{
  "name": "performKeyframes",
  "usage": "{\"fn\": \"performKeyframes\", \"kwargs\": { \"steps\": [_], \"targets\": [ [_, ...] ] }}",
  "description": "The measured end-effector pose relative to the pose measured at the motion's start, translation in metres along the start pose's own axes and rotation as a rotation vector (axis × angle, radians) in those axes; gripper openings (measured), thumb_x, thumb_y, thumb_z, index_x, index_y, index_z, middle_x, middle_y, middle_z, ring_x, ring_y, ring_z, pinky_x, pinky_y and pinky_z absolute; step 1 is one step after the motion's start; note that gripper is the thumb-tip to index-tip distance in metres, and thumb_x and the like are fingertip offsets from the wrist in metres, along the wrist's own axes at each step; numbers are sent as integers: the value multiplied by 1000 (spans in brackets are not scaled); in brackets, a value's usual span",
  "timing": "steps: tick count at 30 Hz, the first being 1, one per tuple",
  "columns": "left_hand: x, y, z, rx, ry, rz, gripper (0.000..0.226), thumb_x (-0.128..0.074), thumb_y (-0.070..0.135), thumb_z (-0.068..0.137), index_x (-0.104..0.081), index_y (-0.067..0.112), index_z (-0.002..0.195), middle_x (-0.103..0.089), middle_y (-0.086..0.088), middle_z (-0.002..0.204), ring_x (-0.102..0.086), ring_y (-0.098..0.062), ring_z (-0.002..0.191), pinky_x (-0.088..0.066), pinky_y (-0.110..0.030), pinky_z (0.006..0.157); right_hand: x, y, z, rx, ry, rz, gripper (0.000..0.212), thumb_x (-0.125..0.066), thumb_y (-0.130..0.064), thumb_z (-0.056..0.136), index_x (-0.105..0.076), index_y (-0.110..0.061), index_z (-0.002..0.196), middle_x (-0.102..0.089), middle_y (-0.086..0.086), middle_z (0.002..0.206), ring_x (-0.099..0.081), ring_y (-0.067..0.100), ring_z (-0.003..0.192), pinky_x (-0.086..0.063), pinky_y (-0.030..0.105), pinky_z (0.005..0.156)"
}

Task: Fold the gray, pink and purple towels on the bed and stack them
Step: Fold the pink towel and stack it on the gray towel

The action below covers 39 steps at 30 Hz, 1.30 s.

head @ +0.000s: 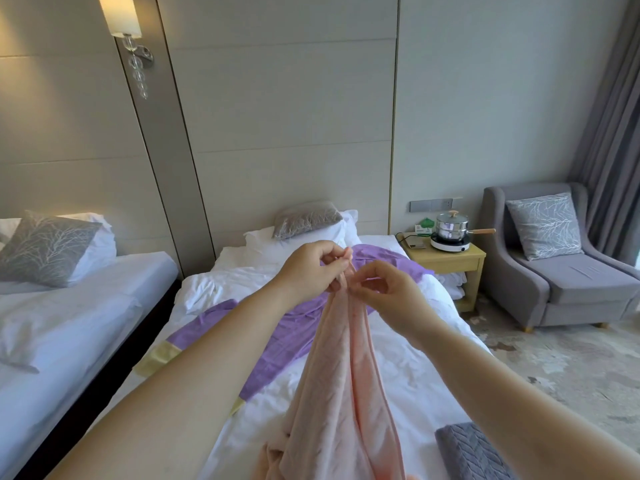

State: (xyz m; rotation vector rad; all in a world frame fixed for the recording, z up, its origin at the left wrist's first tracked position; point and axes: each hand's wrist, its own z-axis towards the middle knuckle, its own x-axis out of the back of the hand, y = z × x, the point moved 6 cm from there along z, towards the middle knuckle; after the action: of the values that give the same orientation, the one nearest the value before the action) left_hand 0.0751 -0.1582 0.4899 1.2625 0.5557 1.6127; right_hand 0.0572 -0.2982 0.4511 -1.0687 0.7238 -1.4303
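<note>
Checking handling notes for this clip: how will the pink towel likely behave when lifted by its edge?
The pink towel looks floppy: pinched at its top by the left hand and right hand, it hangs in long soft folds. It is probably light, since pinches alone carry it. Its bunched lower end suggests it would crumple when set down.

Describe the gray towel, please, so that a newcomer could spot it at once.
Find the bed straight ahead, beside the nightstand. On its near right side lies the gray towel, folded flat. Unlike the spread purple towel and the lifted pink towel, it has a chevron weave.
</note>
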Motion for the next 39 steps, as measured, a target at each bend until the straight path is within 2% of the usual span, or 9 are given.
{"fn": "performKeyframes", "kwargs": {
  "steps": [5,9,12,16,22,26,33,36,39],
  "targets": [
    [12,17,11,-18,131,-147,14,-59,22,94,-62,12,84,-64,-1,71,-66,-10,56,-57,-26,58,-4,12,-3,12,-1,-112,14,-73,-18,82,-67,-28,90,-65,-13,98,-60,-6,81,-42,5,73],
    [25,35,19,-36,222,-211,15,-59,19,94,-62,10,82,-64,1,65,-66,-9,54,-52,-19,52,-12,13,3,-36,-54,-195,28,-66,-28,88,-62,-34,115,-50,-10,117,-51,9,107,-40,21,93],
    [44,52,25,-115,332,-115,20,-59,21,93,-63,7,80,-60,8,55,-59,-10,51,-51,-26,56,-19,-1,8,-12,-121,-145,22,-71,-31,82,-62,-51,85,-47,-18,110,-47,4,106,-35,13,85],
    [84,68,32,-177,558,66,20,-58,25,92,-65,9,84,-57,5,64,-54,-15,60,-48,-35,66,-23,-11,11,31,-196,-195,13,-81,-41,68,-68,-39,71,-47,-15,108,-46,-9,99,-36,2,78],
    [113,79,37,-151,645,29,24,-50,30,96,-60,10,89,-62,1,68,-59,-17,66,-52,-40,77,-39,-10,-12,15,-470,-244,31,-73,-25,81,-59,-36,56,-47,-22,59,-45,-6,57,-35,5,58],
    [135,82,34,-140,754,77,22,-47,27,97,-59,9,93,-67,-7,81,-65,-25,79,-53,-37,78,-16,1,-7,-35,-302,-271,23,-69,-20,82,-55,-21,65,-44,-15,63,-42,2,59,-33,14,55],
    [181,43,18,46,935,83,26,-43,22,96,-60,3,101,-54,-15,116,-52,-27,98,-37,-25,81,46,-50,35,-49,65,171,12,-51,-18,76,-59,-22,67,-43,-8,55,-39,4,49,-31,15,43],
    [170,24,12,172,852,193,20,-44,16,93,-55,-1,94,-41,-23,127,-43,-28,111,-37,-31,95,30,-77,43,-40,-74,186,5,-52,-22,67,-56,-20,69,-44,3,68,-41,15,66,-29,27,54],
    [104,23,8,34,388,-52,45,-58,34,89,-44,14,127,-41,-4,137,-42,-14,123,-34,-21,98,5,-87,43,-38,-233,150,11,-51,-17,68,-56,-10,74,-45,8,76,-41,21,75,-32,33,62]
  ]
}}
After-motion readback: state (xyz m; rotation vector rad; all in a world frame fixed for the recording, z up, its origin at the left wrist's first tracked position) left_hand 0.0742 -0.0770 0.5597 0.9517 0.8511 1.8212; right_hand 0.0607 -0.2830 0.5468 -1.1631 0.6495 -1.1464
